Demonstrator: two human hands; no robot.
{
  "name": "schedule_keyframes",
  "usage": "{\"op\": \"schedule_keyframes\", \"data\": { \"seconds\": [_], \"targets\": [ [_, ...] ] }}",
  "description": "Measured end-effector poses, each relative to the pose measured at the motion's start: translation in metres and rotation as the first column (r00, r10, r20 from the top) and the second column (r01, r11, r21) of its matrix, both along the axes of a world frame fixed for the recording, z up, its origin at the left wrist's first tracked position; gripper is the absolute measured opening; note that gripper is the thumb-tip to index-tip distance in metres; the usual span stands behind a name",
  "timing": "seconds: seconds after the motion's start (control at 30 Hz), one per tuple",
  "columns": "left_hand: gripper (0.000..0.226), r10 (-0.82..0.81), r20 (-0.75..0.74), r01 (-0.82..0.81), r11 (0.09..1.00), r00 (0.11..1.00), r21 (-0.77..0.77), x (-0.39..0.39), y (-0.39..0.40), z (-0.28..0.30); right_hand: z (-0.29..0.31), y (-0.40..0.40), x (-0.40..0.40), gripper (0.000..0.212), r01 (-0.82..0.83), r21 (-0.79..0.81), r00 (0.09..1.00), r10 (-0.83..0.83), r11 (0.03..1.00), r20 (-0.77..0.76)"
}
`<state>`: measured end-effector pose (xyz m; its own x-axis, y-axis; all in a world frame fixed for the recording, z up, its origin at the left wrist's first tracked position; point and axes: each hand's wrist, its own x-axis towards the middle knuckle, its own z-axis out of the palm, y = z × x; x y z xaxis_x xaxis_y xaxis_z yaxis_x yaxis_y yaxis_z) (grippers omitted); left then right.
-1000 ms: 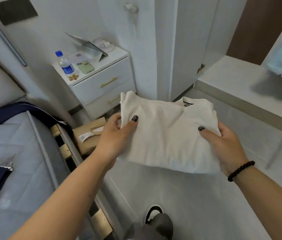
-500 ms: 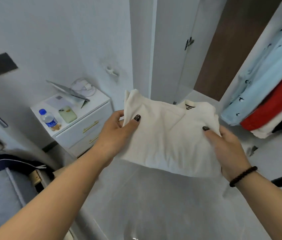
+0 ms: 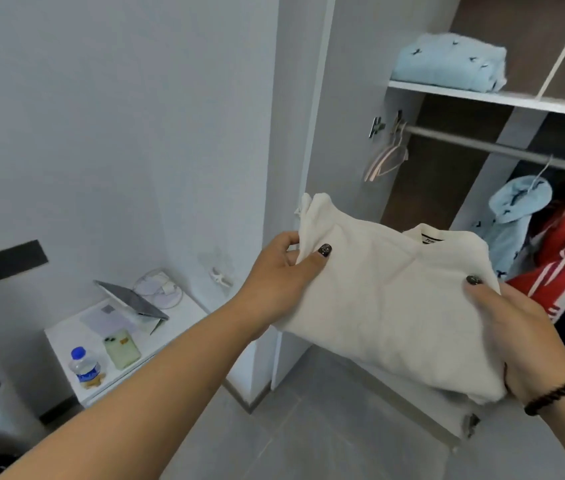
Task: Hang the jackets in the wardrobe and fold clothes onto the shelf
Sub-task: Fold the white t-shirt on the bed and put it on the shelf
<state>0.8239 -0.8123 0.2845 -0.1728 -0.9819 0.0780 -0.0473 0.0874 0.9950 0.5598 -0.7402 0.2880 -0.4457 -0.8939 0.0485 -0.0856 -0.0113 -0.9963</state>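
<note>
Your left hand [image 3: 282, 271] pinches the left edge of the folded cream top [image 3: 388, 299], thumb on top, fingers hidden beneath; your right hand [image 3: 520, 334] grips its right edge the same way. The top is held level in mid-air in front of the open wardrobe, below the shelf [image 3: 495, 97], touching nothing else. Judgement: folding is done, placement is in hand. Next move calls for lifting the bundle to shelf height and sliding it in flat beside the folded light-blue garment [image 3: 447, 62] without letting the layers splay. Below, the rail [image 3: 481, 143] carries empty hangers [image 3: 386, 157], a light-blue jacket [image 3: 513, 216] and a red jacket [image 3: 558, 258]. The shelf's right span is cut off; the collar label is unreadable.
</note>
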Motion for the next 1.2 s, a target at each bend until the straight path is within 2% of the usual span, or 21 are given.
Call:
{"op": "schedule_keyframes", "data": {
  "seconds": [0.2, 0.33, 0.47, 0.6, 0.8, 1.07, 1.2],
  "targets": [
    [0.029, -0.083, -0.044, 0.081, 0.995, 0.996, -0.051, -0.045, -0.026, 0.047, 0.044, -0.01, -0.041, 0.014, 0.06, -0.063, 0.998, -0.062, 0.996, -0.034],
    [0.03, -0.119, -0.039, 0.116, 0.99, 0.992, -0.08, -0.091, -0.046, 0.072, 0.066, -0.02, -0.082, 0.008, 0.061, -0.087, 0.998, -0.064, 0.994, -0.024],
    [0.031, -0.148, -0.044, 0.142, 0.983, 0.988, -0.119, -0.145, -0.075, 0.097, 0.085, -0.036, -0.135, 0.012, 0.069, -0.134, 0.997, -0.074, 0.989, -0.034],
    [0.026, -0.164, -0.027, 0.157, 0.974, 0.986, -0.163, -0.207, -0.109, 0.122, 0.099, -0.065, -0.192, 0.016, 0.094, -0.181, 0.994, -0.083, 0.979, 0.065],
    [0.024, -0.218, -0.006, 0.212, 0.953, 0.976, -0.215, -0.295, -0.153, 0.153, 0.128, -0.107, -0.278, 0.039, 0.124, -0.142, 0.948, -0.075, 0.982, 0.308],
    [0.011, -0.298, 0.063, 0.305, 0.926, 0.952, -0.224, -0.392, -0.227, 0.178, 0.137, -0.135, -0.356, 0.03, 0.303, -0.227, 0.921, -0.224, 0.925, 0.318],
    [0.008, -0.36, 0.137, 0.383, 0.893, 0.923, -0.237, -0.446, -0.278, 0.196, 0.135, -0.155, -0.382, 0.032, 0.439, -0.285, 0.878, -0.338, 0.852, 0.34]
  ]
}}
